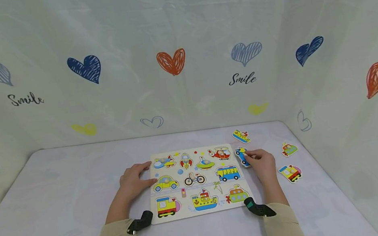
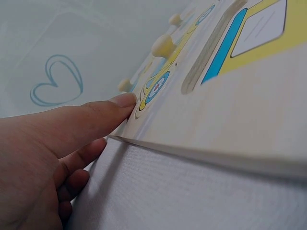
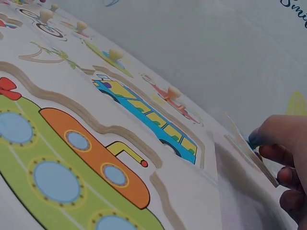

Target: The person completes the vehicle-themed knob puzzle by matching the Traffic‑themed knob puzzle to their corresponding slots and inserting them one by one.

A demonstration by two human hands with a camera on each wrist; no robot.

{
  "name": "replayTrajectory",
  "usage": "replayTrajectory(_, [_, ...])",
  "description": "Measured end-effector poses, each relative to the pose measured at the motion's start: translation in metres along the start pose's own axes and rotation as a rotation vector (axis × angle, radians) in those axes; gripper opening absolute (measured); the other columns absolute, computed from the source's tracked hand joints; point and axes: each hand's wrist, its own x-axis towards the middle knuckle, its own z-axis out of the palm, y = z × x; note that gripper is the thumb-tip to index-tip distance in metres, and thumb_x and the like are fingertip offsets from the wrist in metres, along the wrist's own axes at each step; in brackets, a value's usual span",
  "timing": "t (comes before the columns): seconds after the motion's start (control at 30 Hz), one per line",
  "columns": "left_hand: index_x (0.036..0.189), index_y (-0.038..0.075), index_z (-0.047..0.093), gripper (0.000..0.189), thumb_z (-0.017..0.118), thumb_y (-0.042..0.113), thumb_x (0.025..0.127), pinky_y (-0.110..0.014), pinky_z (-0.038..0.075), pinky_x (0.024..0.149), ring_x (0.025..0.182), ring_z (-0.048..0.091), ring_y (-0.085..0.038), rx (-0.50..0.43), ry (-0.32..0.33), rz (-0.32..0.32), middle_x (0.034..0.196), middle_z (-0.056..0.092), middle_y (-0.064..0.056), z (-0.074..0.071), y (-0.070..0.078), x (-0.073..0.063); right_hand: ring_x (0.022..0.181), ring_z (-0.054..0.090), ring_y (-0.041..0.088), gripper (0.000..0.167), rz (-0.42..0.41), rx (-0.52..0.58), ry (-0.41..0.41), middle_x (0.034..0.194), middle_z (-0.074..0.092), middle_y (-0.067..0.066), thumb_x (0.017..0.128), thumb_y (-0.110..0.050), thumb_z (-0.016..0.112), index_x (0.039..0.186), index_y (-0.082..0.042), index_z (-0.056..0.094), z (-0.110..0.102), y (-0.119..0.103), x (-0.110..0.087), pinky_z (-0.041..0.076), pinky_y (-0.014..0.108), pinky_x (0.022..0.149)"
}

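Note:
A wooden puzzle board [image 1: 181,190] with vehicle pictures lies before me. My left hand [image 1: 133,182] rests at its left edge, thumb tip on the rim beside the yellow car piece [image 2: 163,81]. The other left fingers lie along the outside of the edge. Just off the board's right side, my right hand [image 1: 262,164] pinches a blue and yellow bus piece [image 1: 241,157], which stands tilted. In the right wrist view that piece is seen nearly edge-on, partly hidden by the fingers. Closest to it on the board is the bus recess [image 3: 144,115] with its printed bus.
Right of the board lie a ship piece [image 1: 241,136], a submarine piece [image 1: 289,149] and a train piece [image 1: 290,173]. Knobbed pieces such as the helicopter [image 1: 220,153] and the bicycle [image 1: 195,178] sit in the board. A heart-printed cloth wall [image 1: 201,100] stands behind the table.

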Motion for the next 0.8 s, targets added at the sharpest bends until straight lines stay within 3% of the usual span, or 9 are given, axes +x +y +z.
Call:
replayTrajectory(0.23, [0.142,0.008,0.05,0.07,0.078,0.029,0.082,-0.061,0.031,0.098,0.124,0.041,-0.041,0.005,0.001,-0.001,0.135,0.053,-0.017,0.0005,-0.0012,-0.0004,0.086,0.047,0.023,0.017,-0.124,0.046,-0.154,0.099,0.062,0.006,0.089,-0.014,0.072,0.104,-0.009,0.077,-0.0016,-0.006,-0.0035,0.039,0.031,0.068])
replayTrajectory(0.43, [0.142,0.007,0.049,0.07,0.078,0.029,0.082,-0.061,0.031,0.099,0.125,0.041,-0.041,0.007,0.005,-0.004,0.134,0.054,-0.017,0.0003,-0.0002,-0.0005,0.085,0.047,0.022,0.013,-0.167,0.072,-0.234,0.094,0.064,0.004,0.087,-0.013,0.074,0.099,-0.01,0.078,0.0005,-0.0078,-0.0043,0.039,0.03,0.068])
replayTrajectory(0.8, [0.142,0.007,0.049,0.07,0.078,0.029,0.082,-0.061,0.029,0.099,0.126,0.04,-0.041,0.008,0.005,-0.005,0.133,0.054,-0.016,-0.0001,0.0001,0.0005,0.083,0.051,0.022,0.009,-0.256,0.12,-0.473,0.097,0.068,0.004,0.083,-0.008,0.077,0.092,-0.008,0.079,0.0065,-0.0081,-0.0067,0.041,0.026,0.067])
